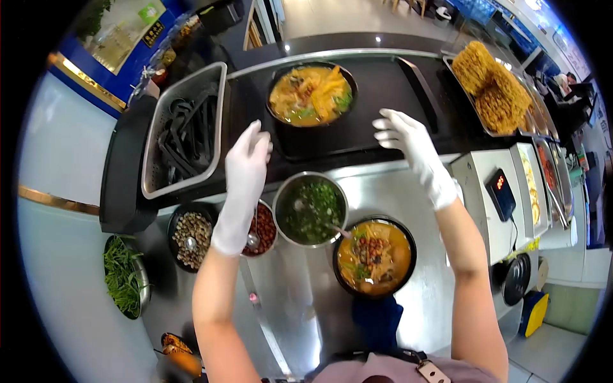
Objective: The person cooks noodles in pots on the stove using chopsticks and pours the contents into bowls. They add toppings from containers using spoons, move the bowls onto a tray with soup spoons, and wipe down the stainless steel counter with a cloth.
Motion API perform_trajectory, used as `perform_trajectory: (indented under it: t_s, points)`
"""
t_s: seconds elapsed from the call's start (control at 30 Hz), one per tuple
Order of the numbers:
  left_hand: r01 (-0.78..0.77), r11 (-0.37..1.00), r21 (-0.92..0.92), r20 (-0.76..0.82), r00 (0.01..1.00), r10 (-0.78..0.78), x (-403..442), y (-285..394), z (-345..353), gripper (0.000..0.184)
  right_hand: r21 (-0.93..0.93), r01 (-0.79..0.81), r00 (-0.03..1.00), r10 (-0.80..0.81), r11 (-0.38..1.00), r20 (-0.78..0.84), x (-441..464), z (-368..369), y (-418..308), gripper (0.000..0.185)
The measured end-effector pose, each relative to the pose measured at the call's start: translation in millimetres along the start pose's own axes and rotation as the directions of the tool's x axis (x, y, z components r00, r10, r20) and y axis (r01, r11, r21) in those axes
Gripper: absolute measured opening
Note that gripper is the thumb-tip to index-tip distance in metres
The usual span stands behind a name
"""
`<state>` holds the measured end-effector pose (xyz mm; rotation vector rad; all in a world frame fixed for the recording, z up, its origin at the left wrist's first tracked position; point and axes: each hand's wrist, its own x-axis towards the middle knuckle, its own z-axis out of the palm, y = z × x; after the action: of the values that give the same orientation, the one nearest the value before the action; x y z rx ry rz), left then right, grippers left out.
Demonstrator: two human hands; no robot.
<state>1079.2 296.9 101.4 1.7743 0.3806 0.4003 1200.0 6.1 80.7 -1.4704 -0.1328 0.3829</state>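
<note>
My left hand (pixel 247 156), in a white glove, hovers near the left side of a black tray, its fingers loosely bent with nothing in them. My right hand (pixel 407 142), also gloved, is over the tray's right part, fingers stretched out and holding nothing. Between and beyond them a black bowl of noodle soup (pixel 311 96) with yellow strips and greens stands on the black tray (pixel 377 96). Nearer to me is a second black bowl of soup (pixel 373 256) topped with peanuts. Beside it sits a steel bowl of chopped greens (pixel 311 209) with a spoon handle over its rim.
At the left are a perforated bin of black utensils (pixel 185 137), a bowl of nuts or beans (pixel 193 237), a bowl of peanuts (pixel 260 231) and leafy greens (pixel 124 277). Fried golden slabs (pixel 491 89) and a device with a red display (pixel 501 191) are at the right.
</note>
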Motion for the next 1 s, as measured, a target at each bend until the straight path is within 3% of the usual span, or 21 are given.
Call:
perform_trajectory:
  t_s: [0.1,0.13,0.2,0.27,0.3,0.37,0.43,0.5,0.6,0.7,0.77,0.87,1.0]
  points:
    - [0.067,0.996,0.057,0.097,0.993,-0.073,-123.7,8.5,-20.5,0.029,-0.301,-0.041,0.993,0.007,0.953,-0.114,-107.9,-47.5,20.7,0.03]
    - [0.099,0.989,0.111,0.147,0.982,-0.115,-159.0,0.3,-23.5,0.028,-0.31,-0.123,0.986,0.081,0.943,-0.147,-139.3,-67.9,41.3,0.03]
    - [0.283,0.947,0.149,0.19,0.932,-0.308,-215.0,-28.1,-17.4,0.028,-0.308,-0.201,0.972,0.151,0.93,-0.179,-188.9,-88.6,72.4,0.03]
    - [0.56,0.828,0.045,0.232,0.8,-0.553,-246.8,-52.4,0.3,0.031,-0.287,-0.379,0.922,0.386,0.88,-0.033,-223.4,-95.1,86.9,0.041]
    - [0.562,0.826,0.044,0.23,0.799,-0.556,-255.8,-62.8,13.0,0.031,-0.267,-0.372,0.921,0.389,0.889,0.01,-229.7,-93.2,90.3,0.044]
    - [0.597,0.775,-0.207,0.296,0.793,-0.532,-262.6,-84.1,38.5,0.036,-0.211,-0.33,0.934,0.351,0.92,0.07,-237.0,-83.1,103.8,0.049]
    - [0.542,0.812,-0.215,0.312,0.826,-0.469,-266.0,-128.0,55.3,0.036,-0.041,-0.371,0.925,0.373,0.928,0.069,-238.4,-78.5,129.2,0.044]
    - [0.482,0.848,-0.222,0.331,0.855,-0.399,-264.5,-125.7,64.0,0.037,0.071,-0.36,0.933,0.358,0.93,0.04,-239.3,-70.4,128.2,0.038]
    - [0.604,0.746,-0.281,0.308,0.793,-0.526,-265.7,-98.8,68.3,0.036,0.118,-0.341,0.94,0.338,0.932,0.049,-239.4,-71.9,132.7,0.037]
    - [0.559,0.783,-0.272,0.304,0.822,-0.482,-266.0,-95.5,68.7,0.036,0.124,-0.336,0.942,0.335,0.934,0.028,-244.3,-71.4,125.7,0.038]
    - [0.628,0.752,-0.2,0.324,0.766,-0.555,-263.7,-77.9,69.8,0.037,0.137,-0.327,0.944,0.328,0.935,0.016,-248.1,-74.7,118.0,0.039]
    - [0.577,0.784,-0.228,0.311,0.807,-0.503,-259.7,-43.6,78.1,0.037,0.147,-0.316,0.948,0.318,0.937,0.015,-250.4,-87.3,96.0,0.039]
    - [0.561,0.783,-0.268,0.36,0.812,-0.459,-237.8,-9.1,87.9,0.038,0.016,-0.275,0.961,0.275,0.961,-0.001,-236.0,-108.5,51.9,0.037]
